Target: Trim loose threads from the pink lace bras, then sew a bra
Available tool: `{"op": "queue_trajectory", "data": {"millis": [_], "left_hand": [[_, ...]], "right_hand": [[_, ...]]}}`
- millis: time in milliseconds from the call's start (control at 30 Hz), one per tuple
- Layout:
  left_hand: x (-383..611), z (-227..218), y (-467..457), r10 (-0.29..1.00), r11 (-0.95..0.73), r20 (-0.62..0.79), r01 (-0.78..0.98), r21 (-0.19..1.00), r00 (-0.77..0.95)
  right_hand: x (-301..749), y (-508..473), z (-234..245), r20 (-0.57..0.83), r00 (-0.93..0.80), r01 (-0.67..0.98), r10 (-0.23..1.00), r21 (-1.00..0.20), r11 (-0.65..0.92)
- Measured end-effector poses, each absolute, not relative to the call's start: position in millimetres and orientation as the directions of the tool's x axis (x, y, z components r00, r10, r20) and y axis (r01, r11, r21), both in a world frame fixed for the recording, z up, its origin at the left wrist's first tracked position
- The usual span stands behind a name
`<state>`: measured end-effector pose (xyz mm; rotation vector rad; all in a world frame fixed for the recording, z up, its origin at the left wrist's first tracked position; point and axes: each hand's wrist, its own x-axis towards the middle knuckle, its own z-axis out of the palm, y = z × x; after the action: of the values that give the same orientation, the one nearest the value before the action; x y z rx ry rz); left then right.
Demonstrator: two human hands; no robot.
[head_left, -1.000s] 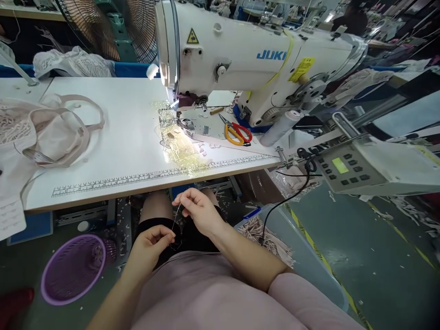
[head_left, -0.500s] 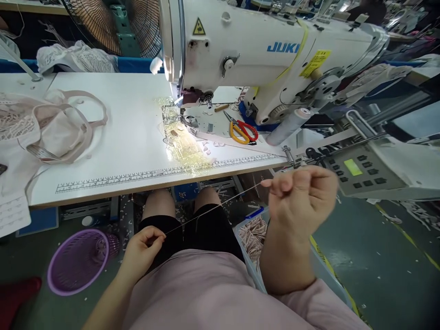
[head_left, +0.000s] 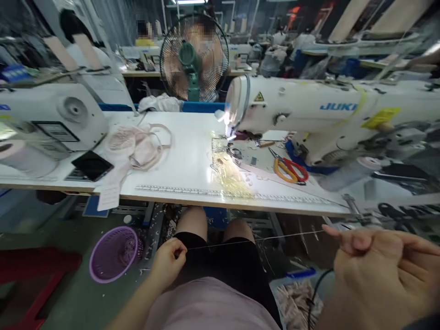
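A thin pale thread (head_left: pixel 237 242) stretches almost level across my lap, with a finer loose strand hanging from it. My left hand (head_left: pixel 168 262) pinches its left end between thumb and fingers. At the lower right, my right hand (head_left: pixel 381 270) is closed on the other end, which comes out by its little finger. Both hands are in front of the table edge. Beyond them stands a white sewing machine (head_left: pixel 305 103) with its lamp lit. Scissors (head_left: pixel 290 170) with orange and red handles lie on the table beside the needle area.
A pale pink bra (head_left: pixel 146 149) and a black phone (head_left: pixel 92 166) lie on the table's left. A printed ruler (head_left: pixel 185 191) runs along the front edge. Below are a purple basket (head_left: pixel 113 254) and a bin of pale fabric strips (head_left: pixel 297 302). A fan (head_left: pixel 193 59) stands behind.
The view has lifted and swung left, showing more of the room. Both hands still hold the thread, which now lies nearer level. My right hand appears larger and farther right.
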<state>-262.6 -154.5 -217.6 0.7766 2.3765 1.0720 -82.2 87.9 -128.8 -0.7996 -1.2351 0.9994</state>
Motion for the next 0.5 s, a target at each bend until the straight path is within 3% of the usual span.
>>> {"op": "queue_trajectory", "data": {"millis": [100,233,333,400,433,500], "left_hand": [[-266.6,-205.0,-165.2,0.582,0.548,-0.167,0.232,0.804,-0.796],[-278.0,-182.9,-179.4,0.564,0.497,-0.311,0.014,0.868,-0.765],[-287.6,-167.4,-182.0,0.586,0.447,-0.386,-0.114,0.887,-0.712],[-292.4,-158.2,-176.2,0.618,0.429,-0.411,-0.150,0.891,-0.670],[-294.0,-154.0,-171.3,0.635,0.427,-0.418,-0.155,0.891,-0.650],[-295.8,-147.2,-159.5,0.665,0.435,-0.419,-0.136,0.890,-0.618]], "right_hand": [[-97.5,93.7,-131.9,0.376,0.011,-0.271,0.927,-0.891,0.365],[-127.2,106.6,-138.0,0.403,-0.040,-0.372,0.914,-0.855,0.361],[-146.5,99.1,-143.2,0.399,-0.295,-0.365,0.868,-0.887,0.284],[-159.2,79.9,-147.4,0.324,-0.652,-0.257,0.685,-0.945,0.202],[-166.4,67.3,-150.0,0.245,-0.819,-0.174,0.519,-0.968,0.183],[-182.6,40.7,-156.9,0.096,-0.980,-0.060,0.176,-0.978,0.202]]}}
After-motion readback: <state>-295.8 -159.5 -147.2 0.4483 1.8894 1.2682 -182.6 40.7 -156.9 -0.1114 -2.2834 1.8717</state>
